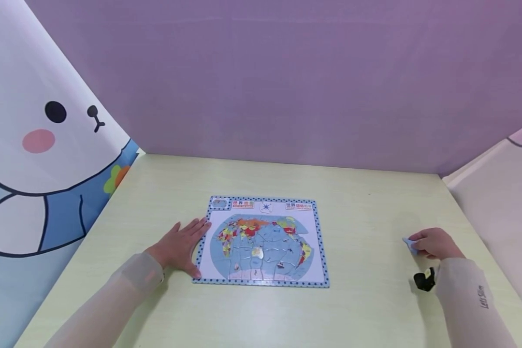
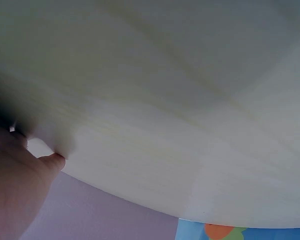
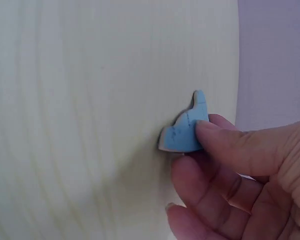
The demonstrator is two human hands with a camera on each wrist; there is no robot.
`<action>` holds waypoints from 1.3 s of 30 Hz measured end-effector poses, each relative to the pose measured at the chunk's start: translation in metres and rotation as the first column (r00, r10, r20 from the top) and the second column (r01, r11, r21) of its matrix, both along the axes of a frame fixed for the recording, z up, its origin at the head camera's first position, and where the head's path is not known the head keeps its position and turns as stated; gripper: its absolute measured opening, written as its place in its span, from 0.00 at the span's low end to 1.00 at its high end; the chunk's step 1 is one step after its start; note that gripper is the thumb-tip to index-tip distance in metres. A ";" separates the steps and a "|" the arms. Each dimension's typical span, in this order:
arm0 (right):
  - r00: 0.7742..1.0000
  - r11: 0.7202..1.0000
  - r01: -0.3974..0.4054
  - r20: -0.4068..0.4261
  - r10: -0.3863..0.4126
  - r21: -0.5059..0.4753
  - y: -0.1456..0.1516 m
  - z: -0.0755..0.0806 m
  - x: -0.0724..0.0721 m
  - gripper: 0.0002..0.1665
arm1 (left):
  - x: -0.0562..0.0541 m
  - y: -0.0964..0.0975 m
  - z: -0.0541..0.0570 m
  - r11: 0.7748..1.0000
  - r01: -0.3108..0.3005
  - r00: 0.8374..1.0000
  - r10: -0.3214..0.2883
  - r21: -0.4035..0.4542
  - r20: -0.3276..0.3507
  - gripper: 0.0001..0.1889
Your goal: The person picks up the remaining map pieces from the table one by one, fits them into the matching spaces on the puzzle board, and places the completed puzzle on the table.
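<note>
A world map jigsaw puzzle (image 1: 261,246) with a dotted blue border lies flat on the table, its blue oval filled with fitted pieces. On the oval's upper right edge a white notch shows. My left hand (image 1: 180,246) rests at the board's left edge, fingers spread and thumb at the lower left corner; in the left wrist view only part of that hand (image 2: 20,180) shows. Well to the right of the board, my right hand (image 1: 435,244) pinches a small blue puzzle piece (image 3: 182,132) between thumb and fingers. The piece has a curved outline and a thin pale edge.
The pale wooden table (image 1: 356,309) meets a purple backdrop (image 1: 287,87) behind. A cartoon-printed cloth (image 1: 48,203) hangs on the left, and a pale panel (image 1: 500,203) stands on the right. A small black device (image 1: 425,279) sits at the right wrist.
</note>
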State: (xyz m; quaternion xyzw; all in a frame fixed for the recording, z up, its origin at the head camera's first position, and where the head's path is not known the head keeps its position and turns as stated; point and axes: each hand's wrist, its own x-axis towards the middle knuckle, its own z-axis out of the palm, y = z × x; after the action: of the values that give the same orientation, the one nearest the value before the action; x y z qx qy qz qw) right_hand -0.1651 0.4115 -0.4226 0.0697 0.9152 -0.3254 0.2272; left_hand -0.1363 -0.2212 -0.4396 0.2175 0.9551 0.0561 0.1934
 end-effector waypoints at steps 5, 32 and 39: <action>1.000 1.000 -0.014 0.021 0.014 -0.023 -0.003 0.001 -0.002 0.20 | 0.000 0.000 0.001 1.000 0.002 1.000 -0.002 -0.005 -0.001 0.67; 0.999 0.989 -0.037 0.023 0.041 -0.144 -0.045 -0.003 -0.005 0.20 | -0.001 -0.003 -0.003 1.000 0.005 1.000 -0.005 0.004 -0.006 0.67; 0.999 0.985 -0.052 0.004 0.053 -0.166 -0.060 -0.008 -0.003 0.18 | -0.001 -0.002 -0.002 1.000 0.009 1.000 -0.009 0.007 -0.007 0.67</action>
State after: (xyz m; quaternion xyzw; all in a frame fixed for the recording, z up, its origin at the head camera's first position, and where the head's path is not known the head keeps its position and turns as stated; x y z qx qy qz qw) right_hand -0.1676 0.3516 -0.4303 0.0278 0.8856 -0.3939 0.2444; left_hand -0.1371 -0.2233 -0.4419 0.2225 0.9546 0.0580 0.1893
